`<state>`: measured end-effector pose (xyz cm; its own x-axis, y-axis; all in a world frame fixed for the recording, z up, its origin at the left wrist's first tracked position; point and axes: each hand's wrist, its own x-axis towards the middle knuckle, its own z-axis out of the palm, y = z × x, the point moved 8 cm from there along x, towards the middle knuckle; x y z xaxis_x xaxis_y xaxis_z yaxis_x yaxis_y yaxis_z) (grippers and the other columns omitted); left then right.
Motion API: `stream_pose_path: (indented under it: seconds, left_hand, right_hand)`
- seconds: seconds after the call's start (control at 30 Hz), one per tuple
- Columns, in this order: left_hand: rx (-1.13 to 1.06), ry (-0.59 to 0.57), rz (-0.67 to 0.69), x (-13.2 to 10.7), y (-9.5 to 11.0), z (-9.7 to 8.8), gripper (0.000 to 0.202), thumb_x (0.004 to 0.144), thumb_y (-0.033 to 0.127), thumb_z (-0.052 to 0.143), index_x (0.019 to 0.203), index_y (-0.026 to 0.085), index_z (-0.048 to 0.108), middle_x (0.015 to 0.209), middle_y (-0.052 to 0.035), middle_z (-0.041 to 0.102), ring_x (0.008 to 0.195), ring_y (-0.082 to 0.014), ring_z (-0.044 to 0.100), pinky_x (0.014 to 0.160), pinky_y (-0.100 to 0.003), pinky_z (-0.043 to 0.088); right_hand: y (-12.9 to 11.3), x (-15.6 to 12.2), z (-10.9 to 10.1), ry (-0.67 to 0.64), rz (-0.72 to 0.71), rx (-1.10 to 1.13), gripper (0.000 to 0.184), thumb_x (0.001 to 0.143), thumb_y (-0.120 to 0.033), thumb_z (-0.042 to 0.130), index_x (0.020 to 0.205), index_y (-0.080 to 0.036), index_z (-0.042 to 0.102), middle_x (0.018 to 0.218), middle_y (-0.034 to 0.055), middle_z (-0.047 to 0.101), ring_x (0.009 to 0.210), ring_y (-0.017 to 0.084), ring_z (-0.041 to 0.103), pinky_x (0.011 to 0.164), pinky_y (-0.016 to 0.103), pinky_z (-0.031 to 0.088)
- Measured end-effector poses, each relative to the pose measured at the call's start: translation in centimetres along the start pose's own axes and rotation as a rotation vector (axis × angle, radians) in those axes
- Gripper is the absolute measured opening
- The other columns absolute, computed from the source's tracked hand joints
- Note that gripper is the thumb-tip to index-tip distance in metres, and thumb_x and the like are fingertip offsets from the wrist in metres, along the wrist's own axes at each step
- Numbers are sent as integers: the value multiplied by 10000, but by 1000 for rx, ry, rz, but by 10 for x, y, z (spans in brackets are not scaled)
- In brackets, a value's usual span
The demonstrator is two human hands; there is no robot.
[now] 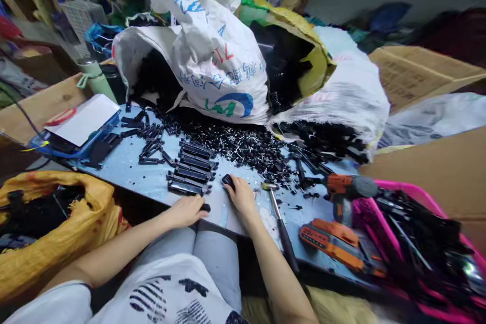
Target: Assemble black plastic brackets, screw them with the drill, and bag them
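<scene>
My left hand [189, 210] rests at the near edge of the blue table [129, 167], fingers curled round a small black plastic part [205, 207]. My right hand [240, 195] lies just to its right, fingertips pressed on another small black part [228, 180]. Directly beyond the hands sits a neat stack of long black plastic pieces [193, 167]. Farther back spreads a heap of small black parts with metal pins [246, 147].
A hammer [280, 220] lies right of my right hand, then an orange drill [343, 190] and an orange tool [330, 243]. A pink basket [417, 248] of black parts stands at right. White sacks [212, 55] rise behind, a yellow sack [49, 223] at left, a scale [81, 124] far left.
</scene>
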<state>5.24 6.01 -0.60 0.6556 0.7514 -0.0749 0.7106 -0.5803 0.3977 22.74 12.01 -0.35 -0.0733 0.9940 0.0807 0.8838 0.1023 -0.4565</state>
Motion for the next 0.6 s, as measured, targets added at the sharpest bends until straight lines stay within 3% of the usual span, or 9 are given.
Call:
stream_pose_path:
  seconds: [0.13, 0.23, 0.33, 0.4, 0.5, 0.6]
  left_hand:
    - [-126, 138, -88, 7, -15, -15, 314, 956, 303, 325, 1101, 139, 550, 958, -101, 601, 891, -212, 597, 821, -350, 469]
    - [-433, 314, -75, 12, -6, -34, 355, 952, 298, 344, 1229, 156, 514, 1025, -92, 602, 912, -189, 593, 839, -333, 475]
    - [-618, 450, -66, 15, 8, -52, 392, 925, 318, 428, 1277, 165, 509, 984, -72, 604, 913, -177, 587, 847, -319, 478]
    - [-614, 482, -53, 15, 18, -60, 381, 916, 310, 450, 1260, 169, 537, 959, -69, 597, 932, -178, 577, 864, -322, 473]
    - [-524, 491, -36, 11, 29, -64, 369, 929, 289, 416, 1257, 180, 545, 955, -73, 576, 913, -172, 574, 856, -325, 478]
    - [-461, 549, -22, 7, 40, -64, 378, 938, 276, 388, 1279, 184, 522, 953, -73, 555, 875, -160, 576, 818, -308, 490]
  right_hand:
    - [-7, -13, -13, 25, 26, 346, 505, 889, -472, 437, 1288, -173, 515, 1121, 135, 601, 940, 241, 598, 877, 418, 460]
    - [-21, -28, 1, -123, 173, 788, 568, 894, -529, 393, 1360, -206, 436, 893, 72, 645, 672, 171, 613, 670, 344, 522]
    - [-39, -40, 8, -190, 240, 1085, 608, 885, -553, 402, 1382, -205, 406, 744, 23, 603, 583, 138, 577, 553, 289, 511]
    - [-45, -42, -2, -149, 163, 1100, 580, 858, -526, 485, 1344, -211, 462, 819, 25, 591, 595, 113, 561, 549, 266, 508]
    - [-49, -43, -23, -107, -27, 936, 516, 841, -454, 559, 1306, -237, 511, 919, 33, 568, 605, 86, 536, 562, 249, 503]
    - [-58, -46, -41, -47, -219, 765, 471, 842, -404, 582, 1283, -247, 539, 948, 47, 577, 754, 127, 566, 695, 285, 520]
